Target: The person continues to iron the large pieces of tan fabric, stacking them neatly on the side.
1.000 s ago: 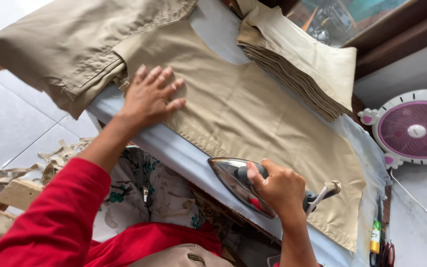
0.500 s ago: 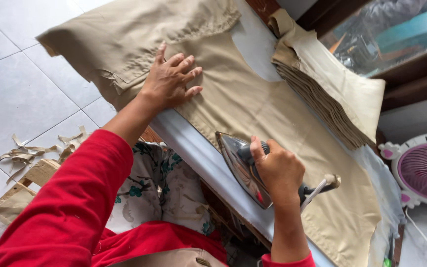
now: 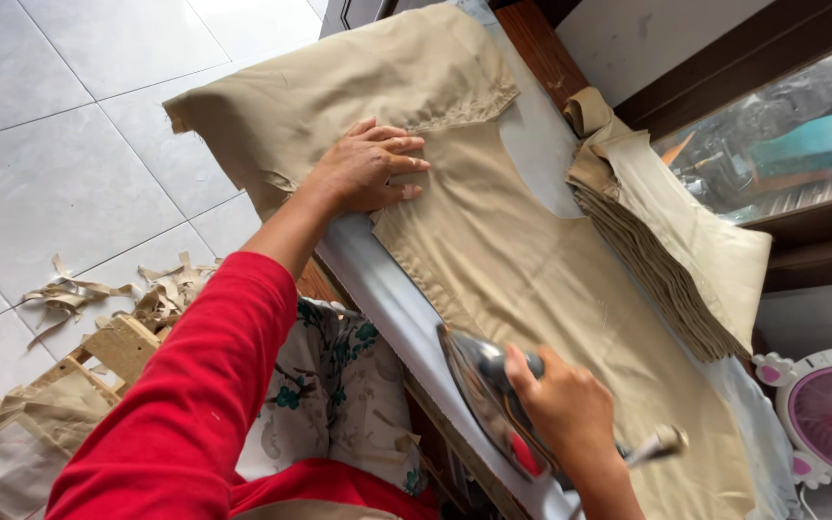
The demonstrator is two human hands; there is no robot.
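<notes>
A tan cut piece of cloth lies flat along a light-covered ironing table. My left hand presses flat on the cloth near its upper edge, fingers spread, at the end of a red sleeve. My right hand grips the handle of a silvery clothes iron. The iron rests at the near edge of the cloth, with its sole tilted toward me. A larger tan garment part hangs off the table's far end.
A stack of folded tan cloth pieces sits along the right side of the table. A pink and white fan stands at the lower right. Cloth scraps and a wooden frame lie on the white tiled floor at left.
The view has swung, so the table sits further right and lower. My left hand stays pressed on the cloth. The iron has slid back along the near edge, away from my left hand.
</notes>
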